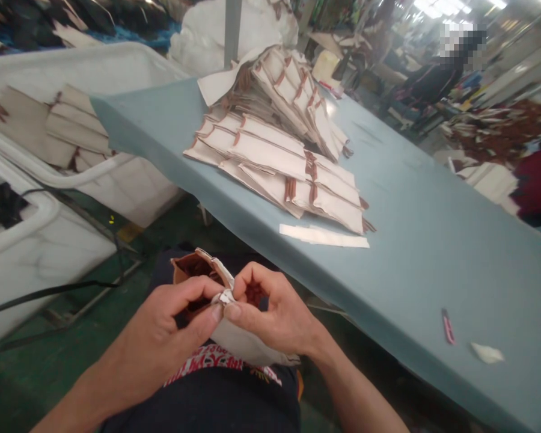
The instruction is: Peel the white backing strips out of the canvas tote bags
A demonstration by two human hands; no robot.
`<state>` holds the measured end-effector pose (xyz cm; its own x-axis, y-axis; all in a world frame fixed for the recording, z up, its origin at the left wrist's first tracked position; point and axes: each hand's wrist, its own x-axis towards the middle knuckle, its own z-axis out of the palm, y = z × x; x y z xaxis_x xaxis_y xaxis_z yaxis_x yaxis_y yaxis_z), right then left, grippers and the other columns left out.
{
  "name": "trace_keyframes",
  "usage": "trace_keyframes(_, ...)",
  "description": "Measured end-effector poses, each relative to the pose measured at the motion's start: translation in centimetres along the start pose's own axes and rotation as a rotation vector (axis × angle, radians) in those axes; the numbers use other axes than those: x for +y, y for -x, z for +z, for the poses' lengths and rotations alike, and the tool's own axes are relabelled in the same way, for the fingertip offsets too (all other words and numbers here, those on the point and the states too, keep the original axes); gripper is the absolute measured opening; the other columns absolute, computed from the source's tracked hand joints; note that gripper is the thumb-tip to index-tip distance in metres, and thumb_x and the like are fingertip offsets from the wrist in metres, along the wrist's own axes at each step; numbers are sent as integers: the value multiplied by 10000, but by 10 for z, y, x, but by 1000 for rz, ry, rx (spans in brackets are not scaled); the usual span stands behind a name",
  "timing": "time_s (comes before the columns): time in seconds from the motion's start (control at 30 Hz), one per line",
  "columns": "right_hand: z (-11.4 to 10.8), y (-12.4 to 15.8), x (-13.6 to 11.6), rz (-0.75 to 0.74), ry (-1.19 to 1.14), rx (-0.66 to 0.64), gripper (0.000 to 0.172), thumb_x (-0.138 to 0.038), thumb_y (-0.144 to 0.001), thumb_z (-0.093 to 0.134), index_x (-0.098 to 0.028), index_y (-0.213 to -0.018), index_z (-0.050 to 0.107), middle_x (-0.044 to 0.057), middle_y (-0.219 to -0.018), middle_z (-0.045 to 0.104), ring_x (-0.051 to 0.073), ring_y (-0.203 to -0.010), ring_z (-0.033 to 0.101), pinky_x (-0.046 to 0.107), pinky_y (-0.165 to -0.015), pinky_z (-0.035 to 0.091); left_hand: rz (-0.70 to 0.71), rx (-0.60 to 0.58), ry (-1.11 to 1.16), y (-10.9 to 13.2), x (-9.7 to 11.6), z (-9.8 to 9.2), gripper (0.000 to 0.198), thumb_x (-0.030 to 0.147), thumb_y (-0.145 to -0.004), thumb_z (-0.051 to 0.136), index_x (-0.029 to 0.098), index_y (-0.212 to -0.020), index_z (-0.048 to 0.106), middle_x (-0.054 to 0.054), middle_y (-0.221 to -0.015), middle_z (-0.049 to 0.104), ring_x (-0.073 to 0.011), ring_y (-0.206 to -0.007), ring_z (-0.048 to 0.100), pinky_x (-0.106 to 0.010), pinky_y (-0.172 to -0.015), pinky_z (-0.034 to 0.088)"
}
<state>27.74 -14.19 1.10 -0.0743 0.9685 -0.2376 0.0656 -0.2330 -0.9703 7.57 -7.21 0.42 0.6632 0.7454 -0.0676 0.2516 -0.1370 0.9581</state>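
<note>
Over my lap, a cream and brown leather piece (247, 340) is held between both hands, its brown side showing at the upper left. My left hand (171, 331) pinches its bunched white edge between thumb and forefinger. Right beside it, my right hand (277, 310) grips the same edge, thumb and forefinger almost touching those of the left. The pinched spot is crumpled, and the fingers cover part of it. The lower part of the piece hangs toward my dark clothing.
Stacked cream pieces with brown edges (270, 144) lie on the blue-green table (401, 264). A pale strip (324, 236), a pink cutter (448, 328) and a scrap (487, 353) lie there too. White bins (139, 186) stand at left. A person (437, 84) is in the background.
</note>
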Motion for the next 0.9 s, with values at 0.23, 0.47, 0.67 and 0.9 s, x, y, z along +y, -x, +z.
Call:
trace_keyframes(0.23, 2, -1, 8, 124, -301, -135, 615, -716, -775, 936, -229, -863, 572, -97, -659, 505, 79, -553, 369, 215, -500, 298, -33, -45, 32, 4, 4, -1, 256, 378, -949, 673, 239, -799, 827, 6, -748, 832, -197, -673, 750, -228, -632, 580)
trace_keyframes(0.47, 5, -2, 18, 166, -258, -143, 627, -763, -791, 890, -236, -846, 556, -90, -622, 518, 90, -532, 415, 219, -489, 319, -90, -82, 77, 11, -15, -3, 274, 416, -984, 676, 229, -867, 838, -8, -820, 847, -211, -753, 766, -241, -706, 606)
trace_keyframes(0.67, 11, 3, 9, -65, 226, 31, 276, -409, -991, 720, -227, -825, 595, -52, -680, 585, 108, -600, 465, 242, -558, 347, -136, -96, 164, 14, -20, -4, 275, 433, -971, 693, 214, -896, 841, -21, -808, 829, -198, -737, 738, -226, -662, 588)
trace_keyframes(0.9, 27, 9, 17, -52, 281, 75, 215, -347, -987, 668, -228, -826, 591, -55, -666, 579, 110, -583, 488, 253, -565, 349, -197, -132, 249, 19, -33, 1, 337, 493, -959, 719, 202, -828, 829, -15, -760, 774, -175, -676, 680, -207, -590, 545)
